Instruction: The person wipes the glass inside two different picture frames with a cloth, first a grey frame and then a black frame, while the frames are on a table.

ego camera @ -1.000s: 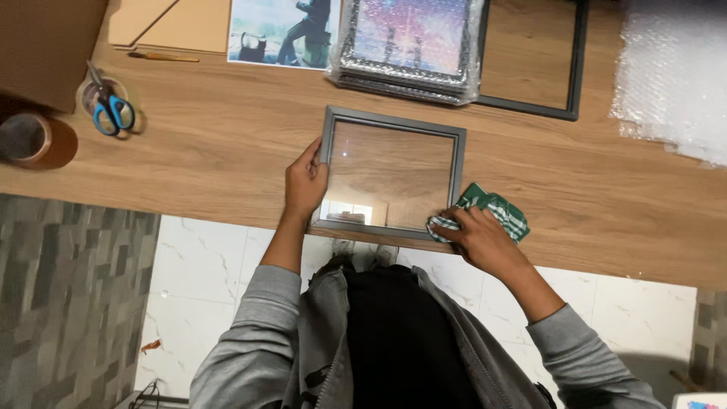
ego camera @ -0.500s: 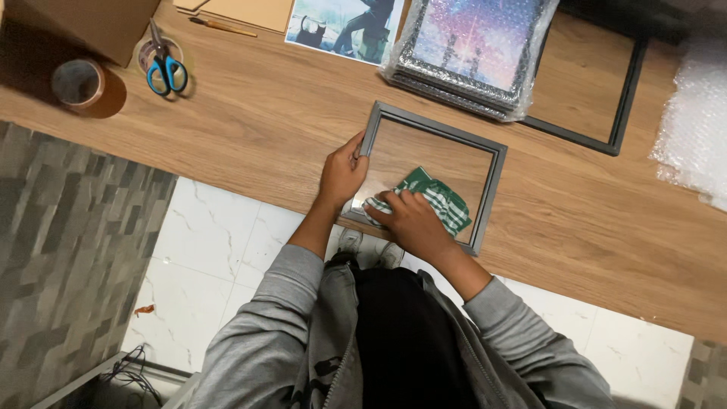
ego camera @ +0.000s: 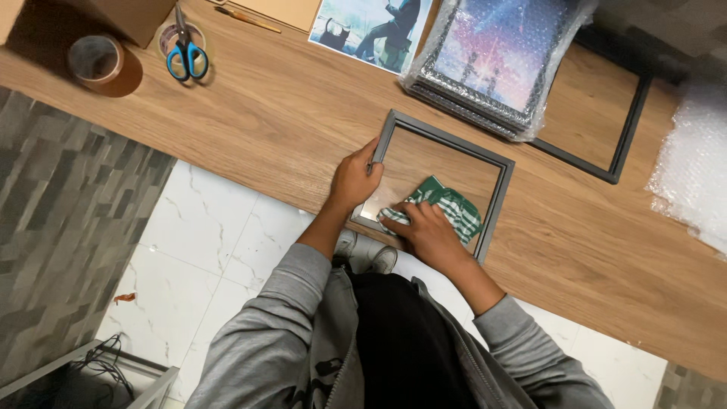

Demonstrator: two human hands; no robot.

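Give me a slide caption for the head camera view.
Left hand steadies a grey frame on a wooden table while right hand presses a green cloth on its glass.

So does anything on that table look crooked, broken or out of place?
Nothing looks broken or spilled. The grey frame lies askew, its near corner overhanging the table edge. The left hand steadies it, and the right hand presses a green cloth on the glass.

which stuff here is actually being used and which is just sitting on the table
In use:
left hand gripping the grey picture frame
right hand pressing the green striped cloth on its glass

Lying about:
blue-handled scissors
brown tape roll
cardboard box
pencil
photo print
bubble-wrapped frames
empty black frame
bubble wrap sheet
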